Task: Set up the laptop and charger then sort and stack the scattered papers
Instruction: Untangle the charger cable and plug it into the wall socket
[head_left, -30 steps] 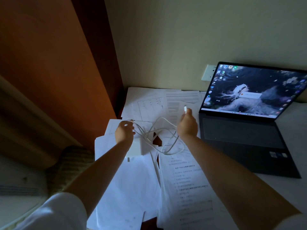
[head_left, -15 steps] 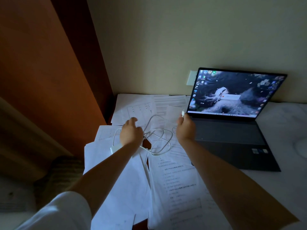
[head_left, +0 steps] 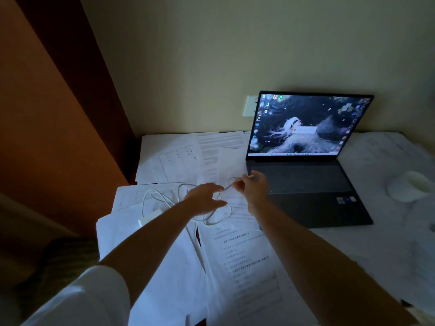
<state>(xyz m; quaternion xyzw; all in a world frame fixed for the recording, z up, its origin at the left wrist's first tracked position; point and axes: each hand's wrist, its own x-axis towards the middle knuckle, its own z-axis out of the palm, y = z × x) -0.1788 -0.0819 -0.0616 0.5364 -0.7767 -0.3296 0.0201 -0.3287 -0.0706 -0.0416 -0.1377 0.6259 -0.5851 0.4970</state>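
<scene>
The open dark laptop sits at the back right of the table with its screen lit. The white charger brick lies on the scattered papers, and its white cable loops across them. My right hand pinches the cable's plug end just off the laptop's left front corner. My left hand hovers over the cable loops with fingers spread, its fingertips close to the cable beside my right hand.
A white wall socket is on the wall just left of the laptop screen. An orange-brown wooden panel borders the table on the left. A white rounded object lies right of the laptop. More papers cover the near table.
My left hand let go of the charger brick, which now lies on the papers, and moved right toward my right hand. My right hand lowered the plug end toward the laptop's left side.
</scene>
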